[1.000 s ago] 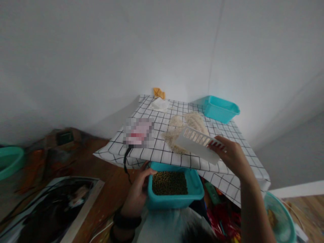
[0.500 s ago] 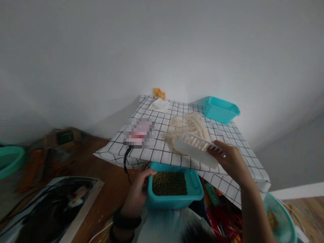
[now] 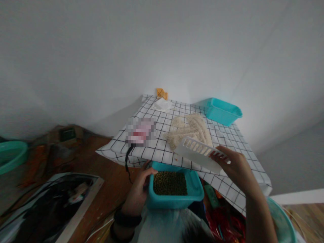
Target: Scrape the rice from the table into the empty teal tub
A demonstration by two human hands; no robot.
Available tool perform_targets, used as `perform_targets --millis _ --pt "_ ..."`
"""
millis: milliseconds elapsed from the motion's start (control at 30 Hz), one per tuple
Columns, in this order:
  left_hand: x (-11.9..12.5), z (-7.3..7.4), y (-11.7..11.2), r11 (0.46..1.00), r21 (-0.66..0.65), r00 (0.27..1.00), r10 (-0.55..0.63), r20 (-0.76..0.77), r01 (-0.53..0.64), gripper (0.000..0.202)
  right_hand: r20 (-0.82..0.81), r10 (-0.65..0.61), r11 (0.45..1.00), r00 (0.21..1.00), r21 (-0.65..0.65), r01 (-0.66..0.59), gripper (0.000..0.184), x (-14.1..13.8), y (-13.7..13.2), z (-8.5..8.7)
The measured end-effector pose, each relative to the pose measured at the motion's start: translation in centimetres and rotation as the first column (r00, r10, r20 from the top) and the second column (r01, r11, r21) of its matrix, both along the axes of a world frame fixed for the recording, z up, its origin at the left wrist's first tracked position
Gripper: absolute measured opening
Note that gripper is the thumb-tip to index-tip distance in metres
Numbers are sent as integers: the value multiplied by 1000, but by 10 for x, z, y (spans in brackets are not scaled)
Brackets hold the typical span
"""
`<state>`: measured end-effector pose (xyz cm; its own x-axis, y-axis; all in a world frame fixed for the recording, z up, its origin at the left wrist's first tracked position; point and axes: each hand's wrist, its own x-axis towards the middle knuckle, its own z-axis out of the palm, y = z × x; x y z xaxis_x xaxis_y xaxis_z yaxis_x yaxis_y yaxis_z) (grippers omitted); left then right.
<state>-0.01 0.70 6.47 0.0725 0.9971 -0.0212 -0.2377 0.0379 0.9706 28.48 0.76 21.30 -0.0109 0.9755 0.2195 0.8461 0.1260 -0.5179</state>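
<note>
A plain pale grey wall stands behind one table, which is covered by a white cloth with a black grid. On the cloth lies one spread heap of pale grain, roughly in the middle. Behind it, to the right, sits one turquoise bin; toward the back left are one crumpled white sheet and one orange scrap. One pinkish object, blurred by pixels, lies left of the heap, with one black cord hanging over the near edge.

Two hands are at work. The right hand has its fingers closed on the slotted end of one white plastic tray, tilted at the near side of the heap; whether it touches the grain I cannot tell. The left hand grips the left side of a second turquoise tub, thumb over the rim, the other fingers mostly hidden. That tub is just below the table's near edge and holds one layer of small green-brown pellets, too many to count.

One green basin shows at far left, one round translucent tub at lower right.
</note>
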Motion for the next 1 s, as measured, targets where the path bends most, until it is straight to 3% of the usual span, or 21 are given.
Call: perform_targets --millis 300,567,767,1000 --pt "-4 -21 6 999 -12 998 40 -50 -41 40 -27 15 999 1000 -39 -17 19 8 -9 -8" --pt "-2 -20 6 998 -28 997 51 -49 -52 41 -40 -111 994 993 -3 111 27 24 -11 -12" --pt "1 -22 15 996 -74 998 50 -25 -51 33 -20 -24 999 1000 -46 23 24 16 -10 -12" --pt "0 -24 10 996 -25 996 90 -24 -91 40 9 37 999 999 -17 -37 23 12 -8 -12"
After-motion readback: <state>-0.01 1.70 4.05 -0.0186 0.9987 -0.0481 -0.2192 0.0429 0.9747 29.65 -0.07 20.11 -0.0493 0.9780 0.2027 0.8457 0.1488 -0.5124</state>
